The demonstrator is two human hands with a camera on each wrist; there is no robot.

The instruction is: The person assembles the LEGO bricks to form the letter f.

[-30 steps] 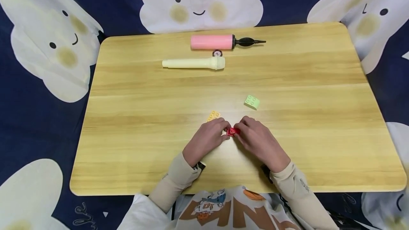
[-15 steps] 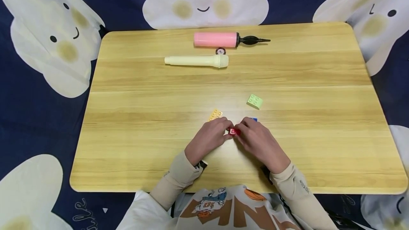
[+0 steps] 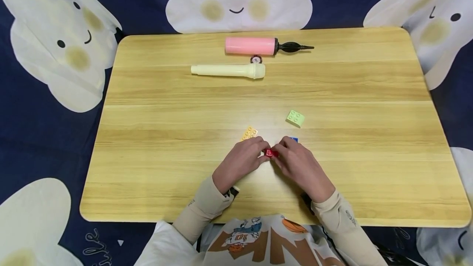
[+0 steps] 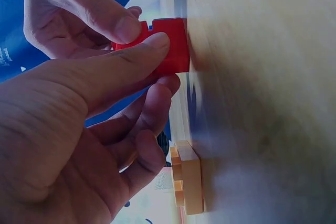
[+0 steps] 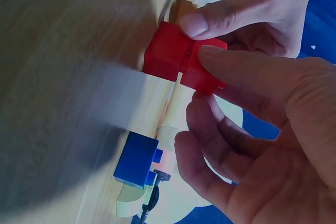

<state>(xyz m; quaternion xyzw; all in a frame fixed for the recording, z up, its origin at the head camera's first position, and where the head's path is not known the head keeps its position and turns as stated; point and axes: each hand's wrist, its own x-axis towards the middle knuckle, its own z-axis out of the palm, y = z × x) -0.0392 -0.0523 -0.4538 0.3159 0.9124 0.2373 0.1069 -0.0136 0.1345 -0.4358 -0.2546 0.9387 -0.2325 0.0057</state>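
Note:
Two red building bricks meet between the hands, low over the table. My left hand (image 3: 243, 157) pinches the lower red brick (image 5: 165, 51), its thumb along the side. The upper red brick (image 5: 197, 74) is pinched by my right hand (image 3: 298, 163), thumb on its near face. A narrow gap shows between the two bricks in the right wrist view. Beyond the left hand lies a yellow-orange brick (image 3: 249, 133), studs up. A blue brick (image 5: 137, 160) stands beside the right hand, mostly hidden by it in the head view.
A light green brick (image 3: 295, 118) lies farther back on the wooden table (image 3: 148, 167). Toward the far edge are a cream microphone-shaped object (image 3: 225, 70), a small round dark-rimmed disc (image 3: 256, 59) and a pink hand pump (image 3: 251, 46) with a black nozzle.
The head view has shifted slightly, and the blue brick now shows past the right hand. The red bricks have turned a little between the fingers; both hands keep nearly the same place.

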